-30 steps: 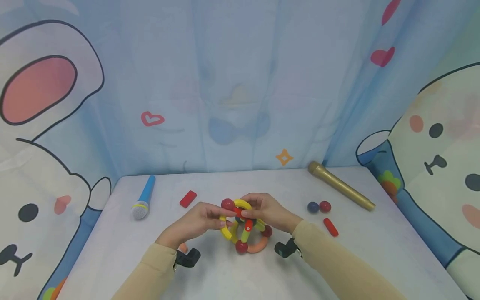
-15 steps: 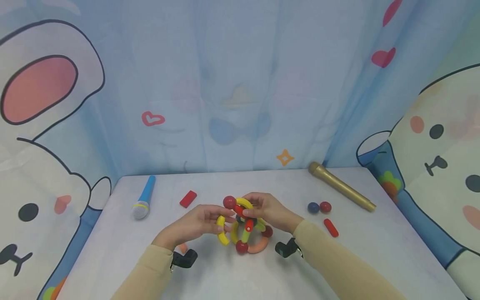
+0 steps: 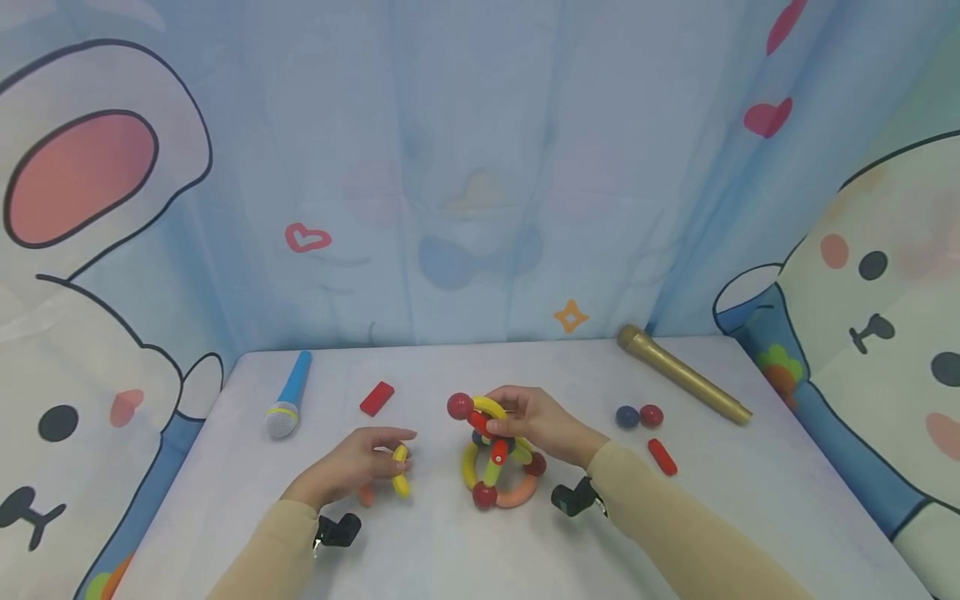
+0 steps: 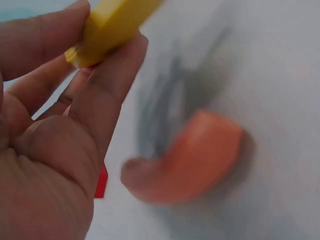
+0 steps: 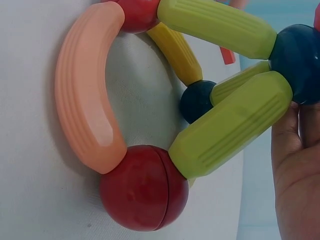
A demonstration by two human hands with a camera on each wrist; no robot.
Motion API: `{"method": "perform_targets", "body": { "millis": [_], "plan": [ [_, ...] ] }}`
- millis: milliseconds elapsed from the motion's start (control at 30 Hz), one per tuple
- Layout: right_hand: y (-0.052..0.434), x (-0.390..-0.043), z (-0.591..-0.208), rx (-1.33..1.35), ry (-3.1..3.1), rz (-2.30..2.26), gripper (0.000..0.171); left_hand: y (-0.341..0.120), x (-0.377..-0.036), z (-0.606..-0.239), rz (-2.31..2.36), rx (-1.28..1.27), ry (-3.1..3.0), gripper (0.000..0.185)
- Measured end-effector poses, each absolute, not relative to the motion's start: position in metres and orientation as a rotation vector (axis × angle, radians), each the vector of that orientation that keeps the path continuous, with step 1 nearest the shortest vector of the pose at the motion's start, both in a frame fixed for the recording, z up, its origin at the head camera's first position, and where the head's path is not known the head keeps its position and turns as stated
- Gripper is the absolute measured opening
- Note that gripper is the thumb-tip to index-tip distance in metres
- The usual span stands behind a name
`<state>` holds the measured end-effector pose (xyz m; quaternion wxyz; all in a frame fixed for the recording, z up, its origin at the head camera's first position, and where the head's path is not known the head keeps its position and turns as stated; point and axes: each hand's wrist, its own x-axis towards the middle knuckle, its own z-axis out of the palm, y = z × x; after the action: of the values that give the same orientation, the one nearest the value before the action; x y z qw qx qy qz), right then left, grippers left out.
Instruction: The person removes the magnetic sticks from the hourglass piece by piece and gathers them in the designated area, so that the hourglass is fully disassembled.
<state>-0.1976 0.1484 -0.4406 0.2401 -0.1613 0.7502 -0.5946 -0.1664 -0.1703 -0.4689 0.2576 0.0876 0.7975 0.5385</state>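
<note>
A toy frame (image 3: 495, 454) of yellow, green, red and orange rods joined by red and dark blue balls stands mid-table. My right hand (image 3: 536, 423) grips its top, fingers curled round a yellow curved rod. In the right wrist view the frame's orange curved rod (image 5: 85, 120), red ball (image 5: 144, 187) and green rods (image 5: 230, 125) rest on the cloth. My left hand (image 3: 352, 465) is left of the frame and pinches a detached yellow curved rod (image 3: 401, 471) (image 4: 112, 27). An orange curved piece (image 4: 187, 157) (image 3: 366, 496) lies on the table under that hand.
A blue toy microphone (image 3: 288, 404) and a red block (image 3: 377, 398) lie at the back left. A gold microphone (image 3: 682, 375), a blue ball (image 3: 626, 416), a red ball (image 3: 650, 414) and a red rod (image 3: 662, 456) lie to the right. Cartoon curtains close off the table's back and sides.
My left hand has pulled the yellow curved rod off the frame and carried it left and down toward the table. My right hand has stayed on the frame.
</note>
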Motion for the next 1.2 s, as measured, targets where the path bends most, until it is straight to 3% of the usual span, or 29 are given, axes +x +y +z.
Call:
{"method": "perform_targets", "body": {
  "millis": [167,533,733,900,1067,1200],
  "plan": [
    [0.149,-0.198,-0.441,-0.445,2.039,-1.635,0.036,-0.178,-0.166,-0.481,1.468,0.194,2.207,0.060],
    [0.151,-0.198,-0.443,-0.450,2.050,-1.632,0.035,-0.168,-0.162,-0.489,1.259,0.172,2.625,0.038],
    [0.151,-0.198,-0.442,-0.461,2.041,-1.635,0.035,-0.165,-0.158,-0.485,1.146,0.233,2.750,0.038],
    [0.151,-0.198,-0.441,-0.468,2.043,-1.627,0.035,-0.155,-0.157,-0.473,1.320,0.247,2.707,0.046],
    [0.151,-0.198,-0.442,-0.464,2.028,-1.633,0.036,-0.128,-0.157,-0.444,1.744,0.385,2.267,0.056],
    [0.151,-0.199,-0.443,-0.451,1.989,-1.665,0.039,-0.107,-0.161,-0.428,1.829,0.459,2.020,0.057]
  ]
}}
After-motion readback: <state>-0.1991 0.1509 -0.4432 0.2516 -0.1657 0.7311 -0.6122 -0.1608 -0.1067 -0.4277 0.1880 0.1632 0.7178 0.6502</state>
